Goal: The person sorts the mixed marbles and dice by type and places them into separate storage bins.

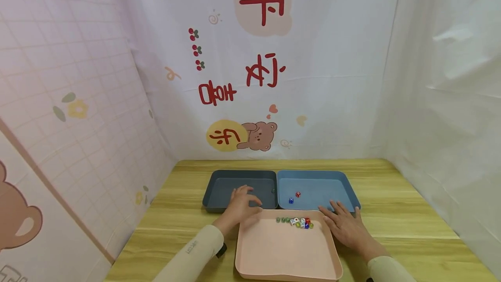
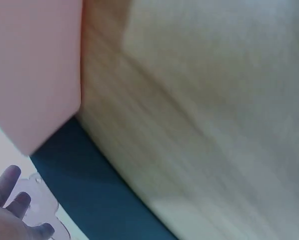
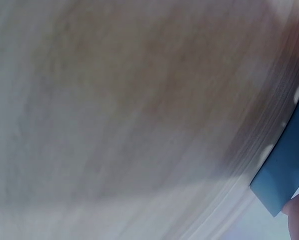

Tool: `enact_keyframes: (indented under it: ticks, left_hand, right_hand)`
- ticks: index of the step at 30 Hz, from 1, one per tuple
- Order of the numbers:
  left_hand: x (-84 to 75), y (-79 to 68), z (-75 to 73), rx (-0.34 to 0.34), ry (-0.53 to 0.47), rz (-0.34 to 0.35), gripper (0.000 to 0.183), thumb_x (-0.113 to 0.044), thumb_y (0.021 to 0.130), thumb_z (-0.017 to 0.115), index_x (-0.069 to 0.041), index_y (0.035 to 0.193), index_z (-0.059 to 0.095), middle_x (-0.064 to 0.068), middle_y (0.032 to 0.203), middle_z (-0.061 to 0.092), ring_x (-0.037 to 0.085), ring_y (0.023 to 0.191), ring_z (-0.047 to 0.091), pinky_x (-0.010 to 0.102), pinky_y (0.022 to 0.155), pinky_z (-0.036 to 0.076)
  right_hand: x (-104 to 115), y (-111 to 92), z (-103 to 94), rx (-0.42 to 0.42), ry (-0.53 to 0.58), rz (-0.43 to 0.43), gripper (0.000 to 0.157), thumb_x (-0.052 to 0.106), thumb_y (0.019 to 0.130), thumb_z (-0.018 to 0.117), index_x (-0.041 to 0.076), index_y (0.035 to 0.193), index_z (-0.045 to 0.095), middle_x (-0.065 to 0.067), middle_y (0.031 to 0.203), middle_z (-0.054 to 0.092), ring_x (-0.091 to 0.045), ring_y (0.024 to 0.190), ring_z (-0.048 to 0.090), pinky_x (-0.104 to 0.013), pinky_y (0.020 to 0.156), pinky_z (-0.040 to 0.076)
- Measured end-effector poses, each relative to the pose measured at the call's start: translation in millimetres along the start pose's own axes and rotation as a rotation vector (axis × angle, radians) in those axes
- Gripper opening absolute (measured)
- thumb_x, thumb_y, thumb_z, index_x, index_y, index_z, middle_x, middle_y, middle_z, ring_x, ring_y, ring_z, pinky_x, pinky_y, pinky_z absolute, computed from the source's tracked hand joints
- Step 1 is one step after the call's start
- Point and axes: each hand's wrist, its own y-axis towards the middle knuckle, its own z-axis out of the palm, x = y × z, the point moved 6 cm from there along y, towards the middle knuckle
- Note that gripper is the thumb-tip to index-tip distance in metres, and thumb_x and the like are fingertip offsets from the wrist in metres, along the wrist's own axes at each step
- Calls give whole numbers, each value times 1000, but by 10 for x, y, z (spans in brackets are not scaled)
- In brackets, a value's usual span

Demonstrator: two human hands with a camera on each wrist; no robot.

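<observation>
On the bench (image 1: 434,234), a pink tray (image 1: 289,251) lies before a dark tray (image 1: 223,190) and a blue tray (image 1: 325,186). Over the dark tray's near edge, the left hand (image 1: 243,203) is parted, fingers bent; the right hand (image 1: 345,226) spreads wide, palm down, at the blue tray's near right corner. Dice (image 1: 303,223) and marbles (image 1: 283,219) cluster inside the pink tray's far side, 2 more dice (image 1: 291,200) in the blue.

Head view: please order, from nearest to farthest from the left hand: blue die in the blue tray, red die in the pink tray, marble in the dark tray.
From the left hand:
1. Marble, right side of the dark tray.
2. Blue die, left part of the blue tray.
3. Red die, far right part of the pink tray.
</observation>
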Motion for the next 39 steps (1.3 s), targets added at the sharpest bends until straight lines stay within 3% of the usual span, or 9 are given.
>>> enact_keyframes:
  ticks: [6,12,24,31,39]
  left_hand:
    - [135,89,-158,-54,-38,-59,13,-28,88,77,-17,96,79,20,141,49,45,136,35,69,111,13]
    - [348,234,-288,-120,-72,-187,12,-26,88,77,-17,96,78,18,141,49,43,136,35,67,113,11]
    - [680,421,-437,-227,-80,-343,16,-28,90,75,-15,100,77,21,141,50,45,135,34,65,113,13]
    - [723,491,-419,-238,-33,-355,16,-29,90,75,-16,99,78,19,136,55,43,132,38,66,112,15]
    - [681,521,-392,-234,9,-323,26,-27,96,68,-13,116,75,20,139,54,45,134,38,71,110,14]
  right_hand:
    - [-4,-2,-3,-4,-5,0,44,40,104,48,20,142,57,-22,149,44,-46,139,34,-81,102,10]
    - [-35,9,32,-10,5,-5,44,39,105,47,19,142,57,-23,149,43,-47,139,34,-81,101,9]
    - [-28,8,20,0,4,-11,44,39,105,47,19,143,57,-23,149,43,-46,138,35,-82,100,9]
    - [-27,8,24,9,14,0,44,39,105,47,20,143,57,-23,150,43,-47,139,34,-82,100,9]
    - [-19,15,13,9,20,3,44,39,105,47,19,142,57,-23,150,42,-47,139,34,-82,101,8]
